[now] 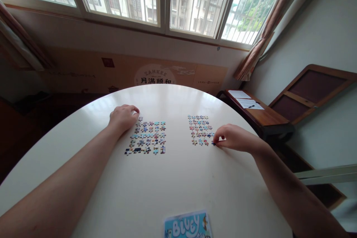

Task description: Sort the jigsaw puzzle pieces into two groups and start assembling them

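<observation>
Two groups of loose jigsaw pieces lie in rows on the white round table [178,186]. My left hand [124,118] rests at the upper left corner of the left group [147,134], its fingers curled down beside a puzzle piece [141,118]. Whatever may be under those fingertips is hidden. At the lower right corner of the right group [199,128], my right hand [235,138] pinches a dark blue puzzle piece [214,142] between thumb and fingers, at the tabletop.
A blue Bluey booklet or box [188,226] lies at the table's near edge. Beyond the far edge stands a printed cardboard panel [156,76] under barred windows. To the right, a wooden bench [256,113] carries papers [248,103] and a pen.
</observation>
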`<state>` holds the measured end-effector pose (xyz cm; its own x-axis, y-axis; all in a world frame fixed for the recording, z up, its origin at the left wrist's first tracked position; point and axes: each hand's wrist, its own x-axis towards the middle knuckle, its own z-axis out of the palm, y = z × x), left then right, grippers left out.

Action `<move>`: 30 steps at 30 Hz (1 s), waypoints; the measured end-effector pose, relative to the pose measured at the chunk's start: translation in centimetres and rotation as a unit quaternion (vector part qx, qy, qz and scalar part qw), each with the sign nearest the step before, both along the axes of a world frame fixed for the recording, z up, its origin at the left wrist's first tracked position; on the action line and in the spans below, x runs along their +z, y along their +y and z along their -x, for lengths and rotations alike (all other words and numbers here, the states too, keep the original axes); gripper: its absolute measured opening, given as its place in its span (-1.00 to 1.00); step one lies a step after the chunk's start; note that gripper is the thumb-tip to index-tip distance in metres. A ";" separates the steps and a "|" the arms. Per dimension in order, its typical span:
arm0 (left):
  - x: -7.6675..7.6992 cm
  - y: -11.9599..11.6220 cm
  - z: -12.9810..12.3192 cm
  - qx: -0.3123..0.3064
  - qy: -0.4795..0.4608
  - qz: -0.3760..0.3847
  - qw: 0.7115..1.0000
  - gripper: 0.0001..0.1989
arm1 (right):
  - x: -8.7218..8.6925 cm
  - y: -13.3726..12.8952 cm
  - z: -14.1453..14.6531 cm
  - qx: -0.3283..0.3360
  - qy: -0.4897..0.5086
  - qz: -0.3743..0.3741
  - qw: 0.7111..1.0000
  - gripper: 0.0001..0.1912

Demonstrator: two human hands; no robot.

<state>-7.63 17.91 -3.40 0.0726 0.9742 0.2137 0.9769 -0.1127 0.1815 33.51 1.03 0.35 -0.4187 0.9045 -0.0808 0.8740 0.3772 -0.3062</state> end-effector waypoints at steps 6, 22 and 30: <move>-0.1 0.1 0.1 -0.002 0.006 0.000 1.000 -0.66 | -0.5 0.4 0.1 0.043 0.031 -0.019 0.998 -0.83; -0.8 0.5 0.3 0.005 -0.009 -0.016 1.000 -0.72 | -1.6 2.3 -3.0 -0.109 0.230 -0.197 0.947 -0.74; -1.4 0.4 0.6 0.000 -0.011 -0.023 1.000 -0.71 | -7.6 6.7 -4.6 -0.322 0.322 -0.230 0.860 -0.66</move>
